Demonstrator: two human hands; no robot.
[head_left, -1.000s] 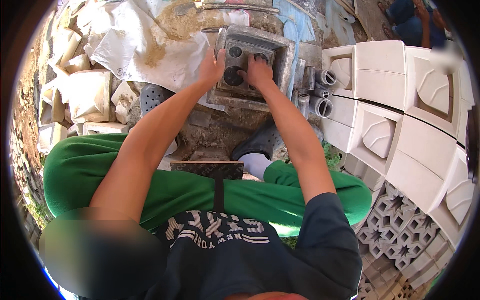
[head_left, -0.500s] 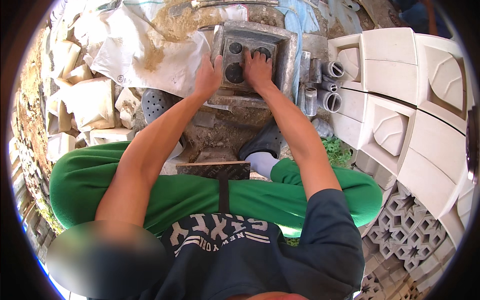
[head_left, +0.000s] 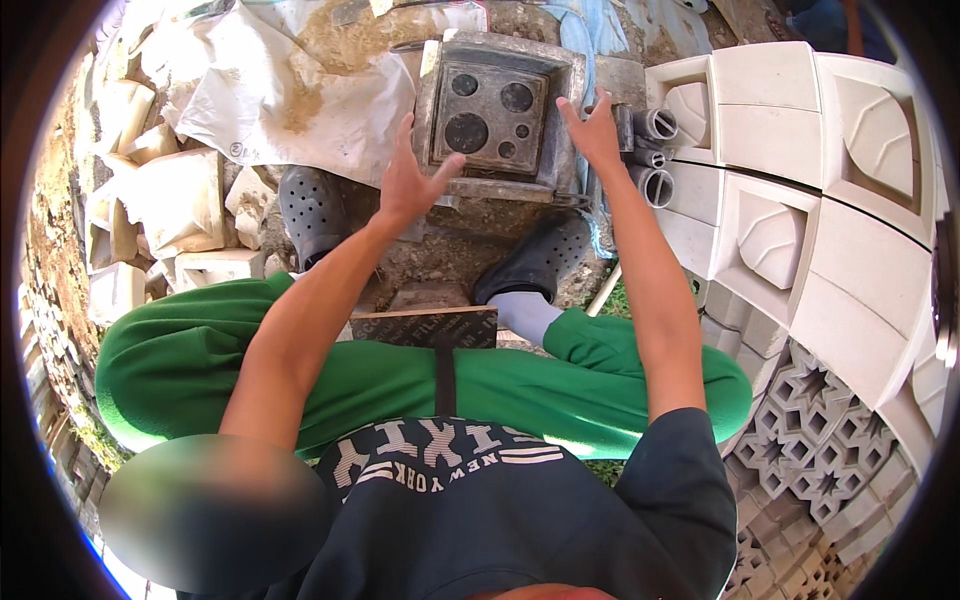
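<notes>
A square grey mould frame (head_left: 572, 95) lies on the ground in front of me. Inside it sits a flat plate (head_left: 492, 116) with several round dark openings of different sizes. My left hand (head_left: 408, 182) is at the mould's near left corner, fingers and thumb spread, holding nothing. Beyond the opposite side, my right hand (head_left: 594, 135) is raised at the frame's right edge, its fingers apart and nothing in it. Whether either hand touches the frame, I cannot tell. Short grey tubes (head_left: 656, 187) lie just right of my right hand, which partly hides that group.
A dirty white sack (head_left: 270, 100) spreads left of the mould, near broken pale blocks (head_left: 185, 205). Stacked cream blocks (head_left: 765, 130) line the right, with star-patterned grey blocks (head_left: 825, 430) lower down. My clogs (head_left: 535, 260) flank the mould. Another person (head_left: 850, 30) shows at the upper right.
My right hand has lifted off the plate and moved right to the frame's edge, uncovering the openings. My left hand has shifted slightly nearer me, its fingers spread wider.
</notes>
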